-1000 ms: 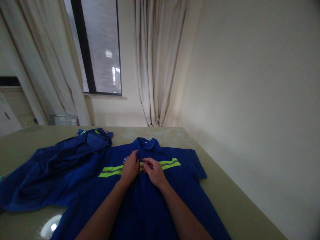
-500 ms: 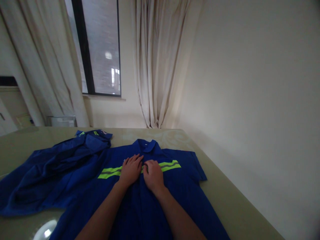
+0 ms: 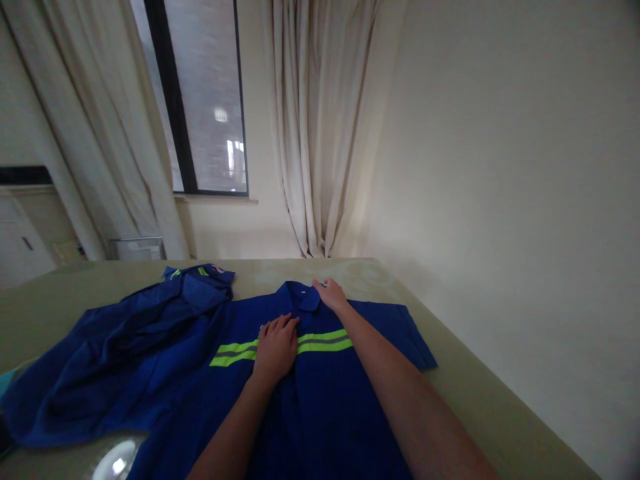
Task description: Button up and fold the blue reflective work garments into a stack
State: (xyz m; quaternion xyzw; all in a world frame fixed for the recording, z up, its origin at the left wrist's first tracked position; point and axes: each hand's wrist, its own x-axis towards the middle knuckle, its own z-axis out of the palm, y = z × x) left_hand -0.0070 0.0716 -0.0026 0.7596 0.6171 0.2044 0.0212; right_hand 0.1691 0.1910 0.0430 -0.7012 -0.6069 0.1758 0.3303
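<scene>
A blue short-sleeved work shirt (image 3: 325,400) lies spread face up, with its collar at the far end and a yellow-green and grey reflective band (image 3: 325,342) across the chest. My left hand (image 3: 277,345) rests flat on the chest beside the front placket, fingers stretched toward the collar and covering part of the band. At the right side of the collar (image 3: 307,300), my right hand (image 3: 331,293) has its fingers closed on the collar edge. My right forearm crosses over the shirt's right chest and hides the end of the band.
A second, crumpled blue garment (image 3: 135,360) with reflective strips lies on the table (image 3: 500,400) to the left. A shiny round light patch (image 3: 117,460) shows near the front left. Wall (image 3: 510,200) borders the table's right side; curtains (image 3: 320,133) hang behind it.
My right hand has moved from the middle of the chest band up and right to the collar. My left hand stays on the chest. The view has shifted slightly left.
</scene>
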